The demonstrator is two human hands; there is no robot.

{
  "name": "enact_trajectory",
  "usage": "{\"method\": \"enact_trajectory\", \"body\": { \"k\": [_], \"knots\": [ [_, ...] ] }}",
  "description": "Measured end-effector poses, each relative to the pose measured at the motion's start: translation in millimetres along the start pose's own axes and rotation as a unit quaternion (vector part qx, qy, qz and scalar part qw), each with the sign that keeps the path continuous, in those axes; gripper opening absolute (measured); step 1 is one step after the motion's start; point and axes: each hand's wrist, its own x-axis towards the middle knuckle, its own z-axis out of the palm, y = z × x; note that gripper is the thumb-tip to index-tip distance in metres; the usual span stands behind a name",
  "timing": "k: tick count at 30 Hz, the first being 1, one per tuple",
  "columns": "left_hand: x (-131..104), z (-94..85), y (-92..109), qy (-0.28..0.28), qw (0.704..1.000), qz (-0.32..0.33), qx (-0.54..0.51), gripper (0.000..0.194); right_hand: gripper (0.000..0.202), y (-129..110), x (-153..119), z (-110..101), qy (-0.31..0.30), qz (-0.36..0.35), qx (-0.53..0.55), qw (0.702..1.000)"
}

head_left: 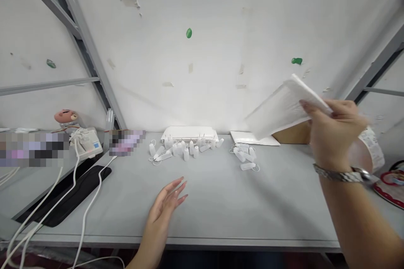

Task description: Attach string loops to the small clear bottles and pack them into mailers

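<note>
My right hand (334,130), with a metal watch on its wrist, pinches a thin white sheet or pouch (280,105) by its right end, raised above the right part of the grey table (214,201). My left hand (167,199) hovers over the table's front middle, fingers apart and nothing in them. Beyond it lie several small translucent bottles (186,153) with thin loops, in front of a white stack (189,132). A smaller group of similar bottles (243,153) rests to the right, before a flat white packet (252,138).
At the left are a white power strip (88,143), white cables (83,218), a black pad (75,193) and a pink figurine (66,116). A brown box (293,132) and a roll with a printed label (370,149) stand at the right. Metal posts (85,46) rise behind.
</note>
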Motion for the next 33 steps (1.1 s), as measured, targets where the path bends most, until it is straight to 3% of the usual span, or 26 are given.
{"method": "enact_trajectory", "body": {
  "k": [1, 2, 4, 6, 8, 10, 16, 21, 22, 24, 26, 29, 33],
  "knots": [
    [0, 0.5, -1, 0.002, 1.0, 0.0, 0.008, 0.039, 0.02, 11, -4, 8, 0.028, -0.084, -0.068, 0.994],
    [-1, 0.7, -3, 0.005, 1.0, 0.002, 0.015, 0.04, 0.018, 24, -9, 18, 0.015, -0.154, -0.117, 0.981],
    [0, 0.7, -7, 0.008, 1.0, 0.011, 0.023, 0.04, 0.02, 52, -26, 41, -0.089, -0.259, -0.209, 0.939],
    [1, 0.1, -10, 0.009, 0.999, 0.023, 0.025, 0.04, 0.026, 76, -44, 64, -0.265, -0.303, -0.304, 0.863],
    [3, -1.1, -10, 0.01, 0.999, 0.031, 0.022, 0.039, 0.028, 95, -60, 82, -0.412, -0.301, -0.375, 0.774],
    [6, -3.0, -10, 0.013, 0.999, 0.036, 0.018, 0.038, 0.024, 107, -72, 96, -0.443, -0.294, -0.385, 0.755],
    [15, -10.0, -14, 0.021, 0.999, 0.044, 0.02, 0.039, 0.017, 127, -82, 116, -0.444, -0.237, -0.397, 0.768],
    [15, -12.0, -16, 0.01, 0.999, 0.045, 0.018, 0.038, 0.038, 125, -81, 117, -0.454, -0.21, -0.388, 0.774],
    [14, -12.0, -16, 0.008, 0.999, 0.044, 0.02, 0.038, 0.041, 120, -81, 117, -0.451, -0.199, -0.378, 0.784],
    [13, -12.2, -13, 0.0, 0.999, 0.036, 0.031, 0.037, 0.04, 107, -82, 121, -0.441, -0.13, -0.316, 0.83],
    [12, -12.7, -12, -0.012, 0.999, 0.025, 0.041, 0.038, 0.031, 91, -83, 132, -0.426, 0.009, -0.207, 0.88],
    [12, -13.6, -11, -0.024, 0.999, 0.014, 0.043, 0.039, 0.029, 71, -88, 156, -0.462, 0.098, -0.154, 0.868],
    [11, -14.0, -12, -0.028, 0.998, 0.022, 0.042, 0.039, 0.042, 59, -96, 189, -0.508, 0.184, -0.136, 0.831]
  ]
}}
